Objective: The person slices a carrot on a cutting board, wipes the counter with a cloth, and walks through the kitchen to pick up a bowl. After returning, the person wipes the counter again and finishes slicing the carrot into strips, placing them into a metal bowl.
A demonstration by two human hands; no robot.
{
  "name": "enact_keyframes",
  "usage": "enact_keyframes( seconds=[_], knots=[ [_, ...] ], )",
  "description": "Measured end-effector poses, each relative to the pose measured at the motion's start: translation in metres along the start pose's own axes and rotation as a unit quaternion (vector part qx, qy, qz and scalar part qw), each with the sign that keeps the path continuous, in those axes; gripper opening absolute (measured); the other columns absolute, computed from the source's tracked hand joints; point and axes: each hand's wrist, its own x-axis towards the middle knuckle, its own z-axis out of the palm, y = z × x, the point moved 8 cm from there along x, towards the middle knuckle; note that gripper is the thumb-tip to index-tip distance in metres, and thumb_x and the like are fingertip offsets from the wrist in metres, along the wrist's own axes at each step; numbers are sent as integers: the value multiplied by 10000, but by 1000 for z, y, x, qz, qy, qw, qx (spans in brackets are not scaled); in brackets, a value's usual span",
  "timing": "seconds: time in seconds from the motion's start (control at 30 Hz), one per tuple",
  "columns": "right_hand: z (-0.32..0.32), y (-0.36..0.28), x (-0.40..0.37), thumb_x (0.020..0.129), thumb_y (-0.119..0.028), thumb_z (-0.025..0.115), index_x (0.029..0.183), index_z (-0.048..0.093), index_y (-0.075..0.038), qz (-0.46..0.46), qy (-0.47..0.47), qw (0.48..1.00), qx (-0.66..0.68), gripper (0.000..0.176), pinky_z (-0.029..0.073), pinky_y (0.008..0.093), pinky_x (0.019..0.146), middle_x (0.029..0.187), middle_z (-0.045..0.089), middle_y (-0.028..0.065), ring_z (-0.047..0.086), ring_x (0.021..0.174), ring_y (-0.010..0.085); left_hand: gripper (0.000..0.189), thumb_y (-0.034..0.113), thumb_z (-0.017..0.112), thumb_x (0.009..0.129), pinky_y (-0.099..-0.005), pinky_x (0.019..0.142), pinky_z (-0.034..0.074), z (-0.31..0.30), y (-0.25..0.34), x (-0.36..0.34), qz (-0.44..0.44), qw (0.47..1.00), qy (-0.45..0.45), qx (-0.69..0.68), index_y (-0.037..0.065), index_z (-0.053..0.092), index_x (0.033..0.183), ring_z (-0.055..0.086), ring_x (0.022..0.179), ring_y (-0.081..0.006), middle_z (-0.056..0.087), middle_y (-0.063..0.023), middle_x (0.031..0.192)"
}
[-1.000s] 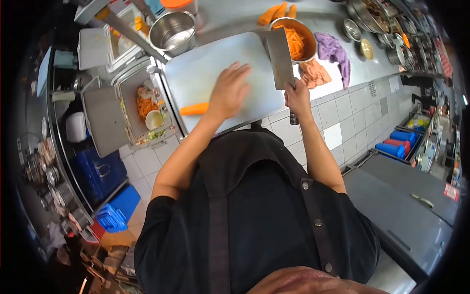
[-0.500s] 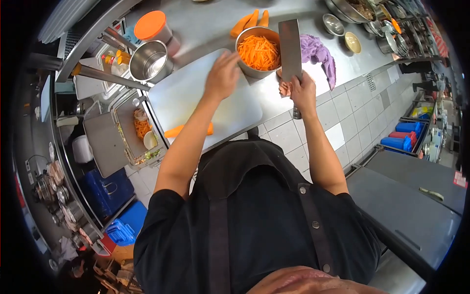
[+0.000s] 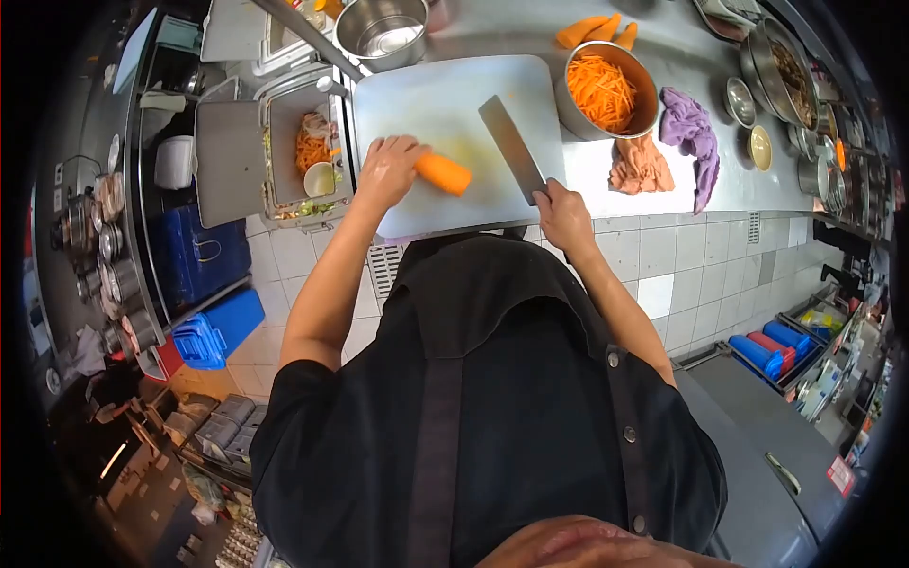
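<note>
My left hand (image 3: 386,170) is closed around the left end of a peeled carrot (image 3: 443,174) at the front left of the white cutting board (image 3: 417,99). In my right hand (image 3: 565,216) is the handle of a cleaver (image 3: 512,150). Its broad blade slants up and left above the board, apart from the carrot. Just right of the board, a metal pot (image 3: 647,85) is filled with shredded carrot (image 3: 600,93). Behind that pot lie several more peeled carrot pieces (image 3: 581,31).
A pinkish cloth (image 3: 644,168) and a purple cloth (image 3: 690,133) lie right of the pot. At the board's back left stands another metal pot (image 3: 383,30). A bin (image 3: 272,156) with carrot scraps sits left of the board. Small bowls (image 3: 759,149) are farther right.
My left hand has moved from beside the shredded-carrot pot to the carrot and taken hold of it. The cleaver has swung from right of the pot to above the board. The view has shifted.
</note>
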Motion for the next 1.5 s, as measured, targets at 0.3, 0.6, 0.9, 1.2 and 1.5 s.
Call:
enact_keyframes(
  seconds=[0.3,0.6,0.9,1.2,1.5],
  knots=[
    [58,-44,7,1032,-223,609,985,566,10,8,-41,997,-63,242,524,617,769,795,678,304,665,819,538,619,100,711,902,-666,1215,320,14,-14,16,-5,998,-55,20,227,576,1493,494,1404,-288,593,-46,1412],
    [66,-50,1,1051,-226,584,990,555,2,28,-24,996,-76,238,507,629,762,798,675,309,660,829,543,302,131,731,821,-517,1002,453,-10,46,0,73,975,165,-127,126,718,1123,598,1167,-304,625,-84,1176],
    [61,-59,-17,1058,-197,568,965,527,-4,17,-8,995,-97,218,489,631,691,718,643,305,641,742,545,186,185,736,829,-463,875,436,20,55,1,96,951,279,-99,136,687,1002,590,988,-312,628,-73,1064],
    [22,-89,-42,1052,-178,574,954,520,-14,14,-30,993,-118,199,497,613,660,698,646,279,644,710,526,255,245,742,736,-463,867,408,27,53,6,83,952,283,-79,168,698,975,570,969,-302,590,-71,1001],
    [27,-86,-44,1049,-163,568,945,520,-7,-3,-54,990,-129,194,509,604,661,706,655,273,652,699,517,195,253,753,761,-452,842,401,28,51,5,83,950,289,-84,173,692,927,572,945,-295,587,-61,976]
  ],
)
